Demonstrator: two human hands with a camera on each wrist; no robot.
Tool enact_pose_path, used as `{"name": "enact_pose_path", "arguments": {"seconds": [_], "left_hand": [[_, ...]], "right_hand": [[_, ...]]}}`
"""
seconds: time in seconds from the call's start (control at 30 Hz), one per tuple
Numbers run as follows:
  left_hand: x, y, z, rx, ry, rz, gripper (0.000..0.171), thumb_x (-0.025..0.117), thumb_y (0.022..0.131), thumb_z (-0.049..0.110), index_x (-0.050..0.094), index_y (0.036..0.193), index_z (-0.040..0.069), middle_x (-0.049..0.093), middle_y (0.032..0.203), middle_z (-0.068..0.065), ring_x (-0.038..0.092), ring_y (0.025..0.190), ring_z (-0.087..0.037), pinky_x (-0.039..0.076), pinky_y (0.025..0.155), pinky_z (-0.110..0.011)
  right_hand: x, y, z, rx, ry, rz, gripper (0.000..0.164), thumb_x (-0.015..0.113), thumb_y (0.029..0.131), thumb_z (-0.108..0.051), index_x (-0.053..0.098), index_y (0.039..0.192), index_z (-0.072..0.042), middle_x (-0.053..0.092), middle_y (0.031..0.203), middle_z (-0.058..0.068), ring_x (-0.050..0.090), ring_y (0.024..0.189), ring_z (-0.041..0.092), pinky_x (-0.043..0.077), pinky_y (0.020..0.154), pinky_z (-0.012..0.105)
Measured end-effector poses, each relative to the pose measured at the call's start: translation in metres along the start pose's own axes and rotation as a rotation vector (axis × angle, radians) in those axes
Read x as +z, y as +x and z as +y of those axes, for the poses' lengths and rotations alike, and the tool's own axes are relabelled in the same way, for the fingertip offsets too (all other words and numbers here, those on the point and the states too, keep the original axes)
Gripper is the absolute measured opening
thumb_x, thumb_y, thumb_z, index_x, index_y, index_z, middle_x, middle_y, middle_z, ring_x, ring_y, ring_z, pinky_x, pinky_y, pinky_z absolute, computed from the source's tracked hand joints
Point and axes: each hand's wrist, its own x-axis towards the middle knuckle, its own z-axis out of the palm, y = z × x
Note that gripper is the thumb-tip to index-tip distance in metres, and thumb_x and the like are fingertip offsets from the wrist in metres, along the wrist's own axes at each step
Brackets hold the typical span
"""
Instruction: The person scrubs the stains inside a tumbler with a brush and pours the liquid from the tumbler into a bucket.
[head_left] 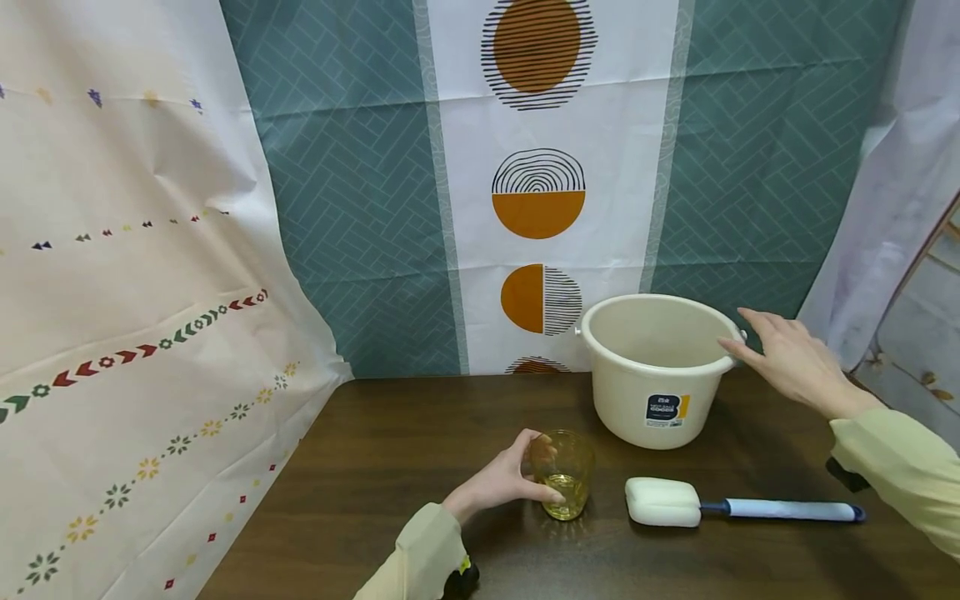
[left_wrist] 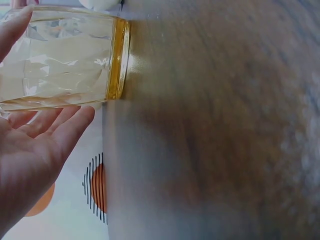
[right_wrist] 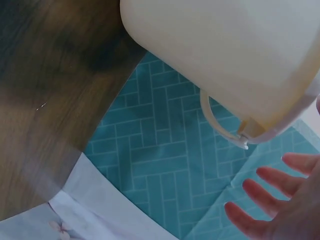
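My left hand (head_left: 501,482) is around an amber glass tumbler (head_left: 572,475), thumb on the near side and fingers on the far side. In the left wrist view the faceted glass (left_wrist: 70,62) has its thick base close to the wooden tabletop. At the right, my right hand (head_left: 798,362) has its fingers spread beside the rim of a cream bucket (head_left: 626,396). Its thumb overlaps the rim in the head view. The right wrist view shows the fingers (right_wrist: 267,200) apart from the bucket's outer wall and its handle (right_wrist: 216,119).
In front of the bucket lies a sponge brush with a white head (head_left: 663,502) and a pale blue handle (head_left: 787,510). The dark wooden table (head_left: 405,433) runs back to a green and white patterned curtain (head_left: 360,208). A cream embroidered cloth (head_left: 150,333) hangs at the left.
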Motion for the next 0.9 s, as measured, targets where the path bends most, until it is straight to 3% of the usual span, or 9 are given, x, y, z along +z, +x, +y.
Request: {"name": "enact_pose_path", "arguments": {"seconds": [0.43,0.9], "left_hand": [[0.001,0.0,-0.001,0.019,-0.016,-0.008,0.066,0.076,0.074,0.02,0.036,0.125,0.007,0.048,0.119,-0.001,0.045,0.109,-0.017,0.042,0.081,-0.028],[0.0,0.0,-0.002,0.001,0.003,-0.001,0.067,0.077,0.073,0.024,0.036,0.124,0.013,0.048,0.116,0.0,0.047,0.105,-0.016,0.042,0.08,-0.028]], "right_hand": [[0.009,0.014,0.001,-0.033,0.016,-0.036,0.079,0.039,0.09,-0.055,0.028,0.133,0.01,0.03,0.128,0.034,0.024,0.112,0.053,0.02,0.084,0.068],[0.006,0.024,0.002,-0.038,0.023,-0.182,0.079,0.034,0.093,-0.052,0.025,0.131,0.017,0.026,0.128,0.039,0.025,0.113,0.055,0.025,0.083,0.066]]}}
